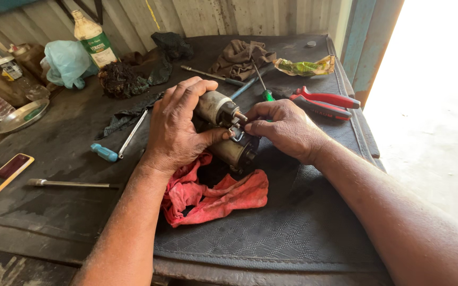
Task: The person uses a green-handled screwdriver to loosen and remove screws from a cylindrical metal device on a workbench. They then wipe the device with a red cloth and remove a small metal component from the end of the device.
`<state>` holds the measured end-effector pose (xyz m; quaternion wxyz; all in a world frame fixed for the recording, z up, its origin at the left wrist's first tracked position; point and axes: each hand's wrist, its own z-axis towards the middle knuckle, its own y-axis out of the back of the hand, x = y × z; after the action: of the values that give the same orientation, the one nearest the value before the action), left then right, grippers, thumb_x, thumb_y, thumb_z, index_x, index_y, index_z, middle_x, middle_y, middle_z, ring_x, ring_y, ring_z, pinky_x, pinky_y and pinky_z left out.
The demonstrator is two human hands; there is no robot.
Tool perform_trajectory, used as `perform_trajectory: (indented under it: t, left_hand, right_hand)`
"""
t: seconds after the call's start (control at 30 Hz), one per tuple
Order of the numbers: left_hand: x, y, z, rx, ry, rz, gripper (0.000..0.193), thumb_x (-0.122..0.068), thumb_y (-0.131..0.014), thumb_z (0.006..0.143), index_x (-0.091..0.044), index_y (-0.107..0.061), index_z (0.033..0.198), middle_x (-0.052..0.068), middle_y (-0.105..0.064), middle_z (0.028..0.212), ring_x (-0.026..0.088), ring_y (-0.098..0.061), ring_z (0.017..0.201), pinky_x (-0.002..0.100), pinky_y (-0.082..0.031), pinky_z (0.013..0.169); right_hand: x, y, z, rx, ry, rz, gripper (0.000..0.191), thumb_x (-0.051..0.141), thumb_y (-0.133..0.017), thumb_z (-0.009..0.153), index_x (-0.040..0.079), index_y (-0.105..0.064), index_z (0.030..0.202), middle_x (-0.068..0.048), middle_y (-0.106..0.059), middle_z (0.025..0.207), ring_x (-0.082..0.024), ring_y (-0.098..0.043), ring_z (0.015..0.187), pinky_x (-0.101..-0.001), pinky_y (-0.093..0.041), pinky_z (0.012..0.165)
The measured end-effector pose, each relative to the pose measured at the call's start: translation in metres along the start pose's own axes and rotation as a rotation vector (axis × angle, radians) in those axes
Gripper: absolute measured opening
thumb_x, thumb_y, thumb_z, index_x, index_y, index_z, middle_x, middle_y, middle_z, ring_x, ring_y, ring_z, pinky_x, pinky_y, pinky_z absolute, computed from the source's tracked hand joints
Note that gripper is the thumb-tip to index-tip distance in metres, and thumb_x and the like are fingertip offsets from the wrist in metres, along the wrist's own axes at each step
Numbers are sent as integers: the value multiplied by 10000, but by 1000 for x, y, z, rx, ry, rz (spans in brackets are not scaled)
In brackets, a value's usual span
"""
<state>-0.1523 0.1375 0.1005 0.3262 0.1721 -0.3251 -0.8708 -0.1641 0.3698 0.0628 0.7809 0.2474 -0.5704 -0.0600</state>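
Greasy metal at the middle of the frame: a starter motor [228,132] with its solenoid on top, resting on a red rag [216,196] spread over the black rubber mat [292,233] that covers the tabletop. The left hand [178,127] is wrapped over the solenoid end, fingers curled tight around the cylinder and thumb pressed in beneath. The right hand [284,127] pinches at the small terminal stud and clip on the near face, fingertips closed on it (what exactly they grip is too small to tell).

It looks heavy and rigid for its size, and oily, so likely slippery; the round body seems the sound place to hold, not the thin stud or its tabs.

Right of centre, above the hands, lie red-handled pliers [327,100]. A blue-handled screwdriver [117,145] lies to the left, a green-labelled bottle [95,39] stands at upper left, and a brown cloth [239,58] sits at top centre.
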Motion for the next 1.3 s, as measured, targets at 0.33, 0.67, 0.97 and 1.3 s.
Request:
perform_trajectory:
  t: [0.33,0.67,0.97,1.3]
  left_hand:
    - [1,4,1,7,2,-6,855,-419,-964,616,-136,-604,1338,76,-636,1341,329,-602,1253,468,-474,1057]
    - [5,8,-2,8,-18,-41,883,-425,-941,661,-128,-572,1405,97,-624,1385,336,-605,1280,468,-485,1063]
    - [18,8,-6,-38,-70,-38,834,-535,-864,740,-132,-587,1415,102,-642,1390,329,-609,1298,462,-487,1071]
    - [24,-1,-9,-102,-51,61,779,-684,-759,779,-151,-641,1335,43,-671,1351,287,-631,1248,455,-490,1026]
  right_hand:
    - [1,-2,0,-27,22,42,299,222,-716,813,76,-762,1070,-33,-772,914,-110,-705,894,-295,-527,856]
    - [5,-7,-1,-13,-202,394,218,138,-698,833,66,-772,1025,17,-645,764,-67,-456,585,-250,-356,520]
    - [1,-15,2,40,-280,718,153,180,-706,883,67,-742,981,56,-562,673,-24,-363,486,-210,-257,424]
    - [-10,-20,2,40,-216,741,105,156,-717,919,53,-701,927,46,-555,693,-26,-388,481,-219,-278,422]
